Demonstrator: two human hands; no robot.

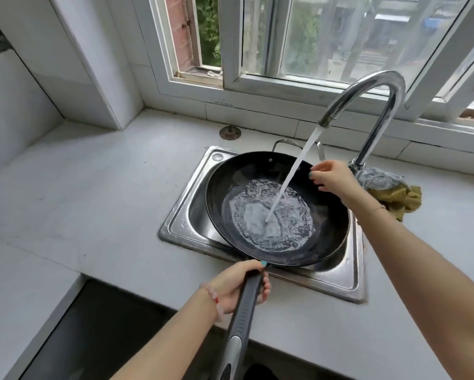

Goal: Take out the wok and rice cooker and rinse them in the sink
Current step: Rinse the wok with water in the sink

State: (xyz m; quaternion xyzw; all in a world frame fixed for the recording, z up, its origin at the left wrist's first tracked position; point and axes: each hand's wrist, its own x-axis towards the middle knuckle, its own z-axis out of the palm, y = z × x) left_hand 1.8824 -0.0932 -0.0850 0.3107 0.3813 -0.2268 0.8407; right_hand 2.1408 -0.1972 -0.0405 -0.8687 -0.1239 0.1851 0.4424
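The black wok (225, 174) lies over the sink (181, 223), hiding most of its basin. The faucet (381, 86) behind the sink pours water (293, 171) into it. The left hand (238, 283) has its fingers wrapped round the wok's handle (244, 314), whose end is cut off at the frame's bottom edge. The right hand (333, 178) curls its fingers at the wok's far rim; I cannot tell whether they pinch it.

The wok (326, 215) hides most of the sink (179, 223) basin, and its handle (242, 311) runs off the bottom edge. The right hand (333, 179) partly covers the foot of the faucet (378, 86) (whether its fingers touch the wok's rim cannot be told). The cloth (403, 200) lies partly behind that wrist. The glass blurs everything beyond the window (340, 37).
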